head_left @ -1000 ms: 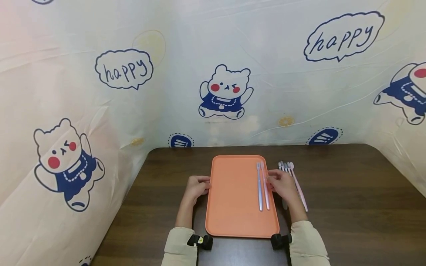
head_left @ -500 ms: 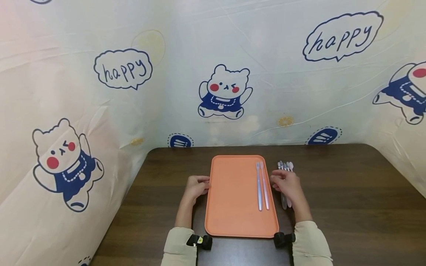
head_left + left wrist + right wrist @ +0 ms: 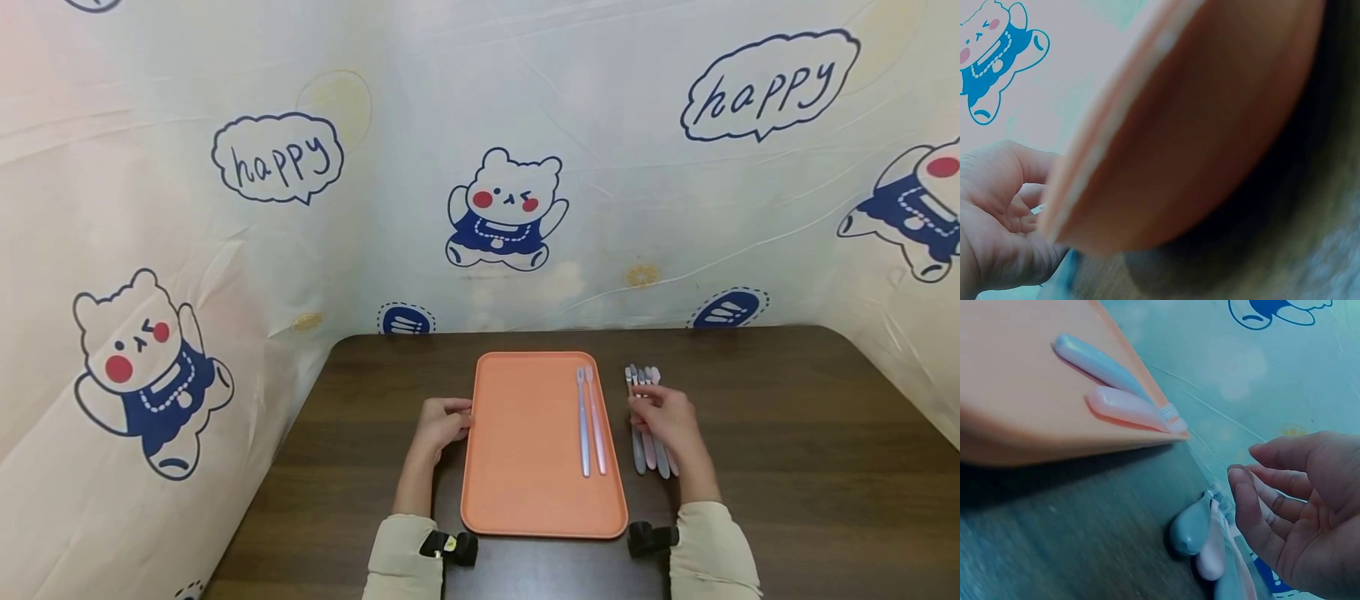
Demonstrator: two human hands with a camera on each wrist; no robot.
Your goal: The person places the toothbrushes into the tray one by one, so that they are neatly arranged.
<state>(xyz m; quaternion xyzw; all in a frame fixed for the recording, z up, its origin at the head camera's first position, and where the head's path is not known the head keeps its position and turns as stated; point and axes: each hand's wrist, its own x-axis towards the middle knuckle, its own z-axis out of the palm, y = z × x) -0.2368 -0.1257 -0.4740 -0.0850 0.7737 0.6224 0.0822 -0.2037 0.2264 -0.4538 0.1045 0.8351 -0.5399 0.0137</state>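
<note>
Operator: Which step is this?

Coach: I'd judge you're at the pick-up: singling out one brush from the bunch of toothbrushes [image 3: 639, 454]. It lies on the table [image 3: 795, 450], just off the 3 o'clock edge of the orange tray [image 3: 525, 450], heads toward 12.

Operator: And the hands?

Coach: Your right hand [image 3: 667, 417] is over that bunch with nothing in its grasp; the right wrist view shows a gap between your thumb and index finger. Your left hand [image 3: 444, 429] is at the tray's 9 o'clock edge. The rim hides your fingertips, so I can't tell whether you pinch it or merely brace it.

Operator: What's on the tray?

Coach: A blue toothbrush [image 3: 582, 423] and a pink toothbrush [image 3: 596, 423], side by side on your 3 o'clock side, handle ends toward 6.

Operator: So the next move?

Coach: I think it calls for you to close thumb and finger on a single handle. Those handles crowd together, so you could drag a neighbour along. If it's bound for the tray, lift clear of the rim, then go toward 9 o'clock.
</note>
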